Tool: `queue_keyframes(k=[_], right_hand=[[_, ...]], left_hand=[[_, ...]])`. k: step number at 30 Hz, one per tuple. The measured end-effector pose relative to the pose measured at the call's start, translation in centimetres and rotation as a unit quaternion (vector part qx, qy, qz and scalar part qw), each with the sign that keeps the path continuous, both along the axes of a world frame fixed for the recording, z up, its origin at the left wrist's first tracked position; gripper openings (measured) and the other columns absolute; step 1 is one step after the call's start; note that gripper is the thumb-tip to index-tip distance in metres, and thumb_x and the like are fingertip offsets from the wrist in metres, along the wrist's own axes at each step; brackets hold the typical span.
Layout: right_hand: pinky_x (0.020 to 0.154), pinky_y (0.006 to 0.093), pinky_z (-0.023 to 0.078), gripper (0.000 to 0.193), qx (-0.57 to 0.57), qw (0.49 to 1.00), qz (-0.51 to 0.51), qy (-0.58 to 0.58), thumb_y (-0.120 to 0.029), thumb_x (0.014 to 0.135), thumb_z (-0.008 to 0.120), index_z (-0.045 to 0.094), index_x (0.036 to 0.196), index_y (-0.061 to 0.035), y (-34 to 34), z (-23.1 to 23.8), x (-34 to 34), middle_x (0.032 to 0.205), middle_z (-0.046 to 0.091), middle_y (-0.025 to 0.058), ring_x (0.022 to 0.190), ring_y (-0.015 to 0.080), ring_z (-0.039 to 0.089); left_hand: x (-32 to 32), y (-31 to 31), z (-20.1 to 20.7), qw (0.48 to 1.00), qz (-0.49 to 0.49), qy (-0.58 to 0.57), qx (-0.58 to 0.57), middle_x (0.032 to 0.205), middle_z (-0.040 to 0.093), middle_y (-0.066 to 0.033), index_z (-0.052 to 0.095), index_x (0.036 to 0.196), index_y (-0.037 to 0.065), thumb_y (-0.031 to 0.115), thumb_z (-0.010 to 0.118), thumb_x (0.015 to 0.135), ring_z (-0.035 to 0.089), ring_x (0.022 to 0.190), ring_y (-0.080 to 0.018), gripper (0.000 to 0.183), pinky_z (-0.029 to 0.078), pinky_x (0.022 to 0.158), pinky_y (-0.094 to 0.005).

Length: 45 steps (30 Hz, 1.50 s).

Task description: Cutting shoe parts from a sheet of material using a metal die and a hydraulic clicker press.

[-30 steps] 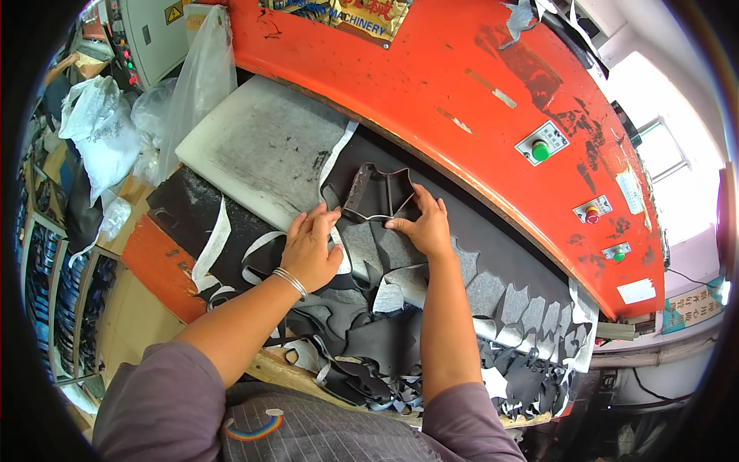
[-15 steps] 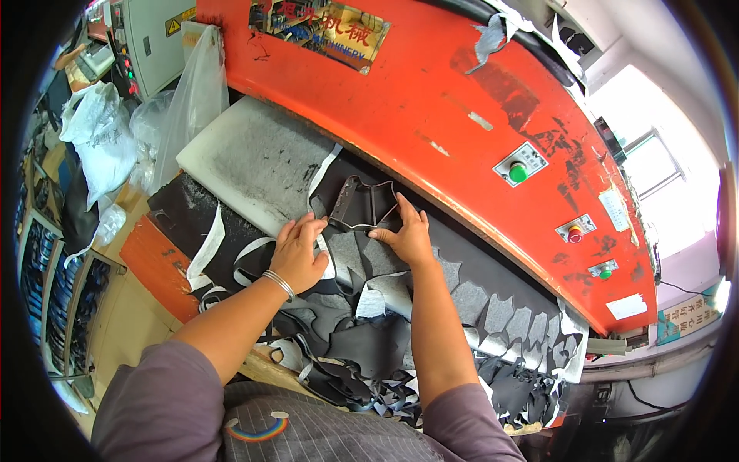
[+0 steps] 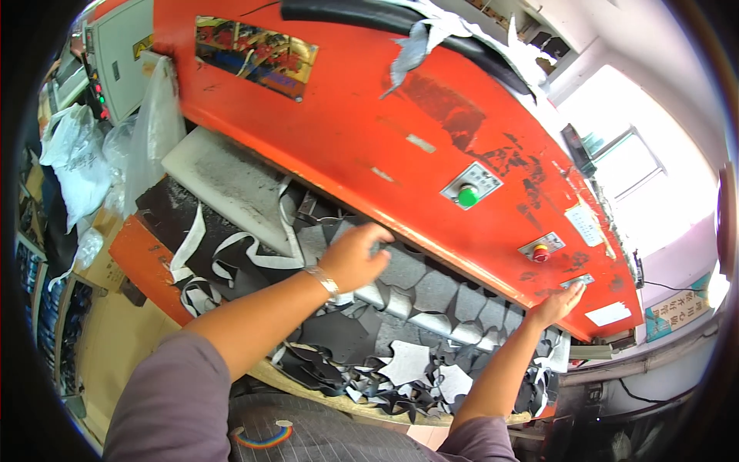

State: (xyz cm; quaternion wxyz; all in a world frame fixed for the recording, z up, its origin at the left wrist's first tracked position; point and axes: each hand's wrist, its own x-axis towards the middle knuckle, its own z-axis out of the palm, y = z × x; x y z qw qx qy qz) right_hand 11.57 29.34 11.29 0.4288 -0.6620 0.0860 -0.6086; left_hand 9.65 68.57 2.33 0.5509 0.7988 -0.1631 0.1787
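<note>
My right hand (image 3: 556, 305) reaches to the right, its fingers stretched against the lowest button plate (image 3: 577, 282) on the red press (image 3: 339, 131). My left hand (image 3: 356, 258) is loosely curled in the air with nothing in it, over the grey and black sheet material (image 3: 435, 291) with rows of cut outlines. Behind it, part of a dark metal cutting die (image 3: 309, 206) shows at the press's lower edge. The rest of the die is hidden under the press.
A green button (image 3: 467, 195) and a red knob (image 3: 540, 252) sit on the press front. A pale cutting pad (image 3: 231, 196) lies at the left beside white strips (image 3: 258, 258). Dark scraps (image 3: 400, 385) pile along the near edge. Plastic bags (image 3: 77, 162) stand far left.
Both hands have let go of the cutting die. My right hand has gone right to the button plate; my left has drawn back toward me. The view has shifted right, and the die is now mostly covered.
</note>
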Motion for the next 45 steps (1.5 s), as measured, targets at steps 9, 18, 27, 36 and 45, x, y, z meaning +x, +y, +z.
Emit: queue_keyframes(k=[9, 18, 27, 36, 45], right_hand=[[0.111, 0.0460, 0.027, 0.084, 0.126, 0.978, -0.157, 0.046, -0.056, 0.096, 0.032, 0.014, 0.144, 0.0109, -10.4, -1.5, 2.5, 0.149, 0.015, 0.0321, 0.140, 0.0386, 0.020], [0.098, 0.0457, 0.044, 0.075, 0.080, 0.985, -0.129, 0.085, -0.046, 0.097, 0.040, 0.022, 0.140, 0.0115, -13.6, 0.2, 0.8, 0.142, 0.030, 0.0306, 0.124, 0.0382, 0.045], [0.107, 0.0446, 0.031, 0.070, -0.036, 0.965, -0.236, 0.106, -0.043, 0.094, 0.050, 0.032, 0.139, 0.0075, -4.2, 3.4, -4.4, 0.142, 0.033, 0.0296, 0.128, 0.0377, 0.039], [0.093, 0.0323, 0.040, 0.034, -0.101, 0.923, 0.370, -0.040, -0.012, 0.092, 0.059, 0.054, 0.123, 0.0003, 29.8, 2.7, -8.4, 0.124, 0.055, 0.0105, 0.112, 0.0190, 0.050], [0.087, 0.0341, 0.047, 0.040, -0.306, 0.757, 0.455, 0.355, -0.025, 0.090, 0.064, 0.059, 0.116, 0.0043, 35.1, -1.5, -2.1, 0.109, 0.064, 0.0163, 0.101, 0.0237, 0.060]], left_hand=[[3.1, -8.4, 7.8, 0.988, -0.131, -0.031, 0.070, 0.068, 0.065, -0.0128, 0.066, 0.073, 0.006, 0.032, 0.058, 0.087, 0.065, 0.069, -0.0312, 0.031, 0.051, 0.063, -0.0414], [-3.8, -2.0, 5.7, 0.987, -0.061, 0.032, 0.148, 0.068, 0.063, -0.0151, 0.064, 0.071, 0.008, 0.036, 0.054, 0.088, 0.063, 0.071, -0.0364, 0.034, 0.050, 0.065, -0.0457], [-23.6, 11.2, -3.2, 0.917, 0.031, 0.135, 0.373, 0.079, 0.063, -0.0058, 0.069, 0.071, 0.014, 0.041, 0.055, 0.086, 0.063, 0.081, -0.0261, 0.034, 0.050, 0.072, -0.0413], [-26.2, 12.1, -5.1, 0.939, 0.085, 0.107, 0.315, 0.083, 0.063, -0.0073, 0.070, 0.073, 0.009, 0.033, 0.056, 0.081, 0.059, 0.089, -0.0261, 0.029, 0.046, 0.083, -0.0414], [-21.6, 14.1, -3.7, 0.922, -0.033, 0.172, 0.345, 0.080, 0.067, -0.0122, 0.073, 0.074, 0.010, 0.036, 0.054, 0.079, 0.064, 0.081, -0.0312, 0.032, 0.050, 0.076, -0.0421]])
